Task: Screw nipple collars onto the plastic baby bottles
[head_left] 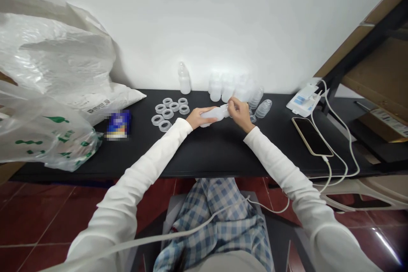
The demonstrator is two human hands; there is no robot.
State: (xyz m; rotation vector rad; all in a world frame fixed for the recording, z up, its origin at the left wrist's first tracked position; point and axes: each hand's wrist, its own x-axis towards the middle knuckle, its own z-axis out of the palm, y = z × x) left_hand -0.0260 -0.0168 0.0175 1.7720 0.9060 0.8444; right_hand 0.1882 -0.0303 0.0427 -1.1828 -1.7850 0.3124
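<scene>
Over the black table, my left hand [200,118] is wrapped round a frosted white bottle [214,114] that lies tilted, its neck toward the right. At that neck end my right hand [239,112] has its fingers pinched together on the bottle's top; exactly what they grip is too small to tell. Several translucent rings [167,113] lie to the left of my hands. A capped bottle [184,78] stands upright near the wall. Behind my hands several frosted bottles [228,87] are grouped, with clear domed covers [264,109] at their right.
White plastic bags [54,55] fill the left side, beside a blue packet [119,124]. At the right are a phone [312,137], a white power strip [302,100] and loose cables. A cardboard box [387,123] is at the far right. One cable crosses my lap.
</scene>
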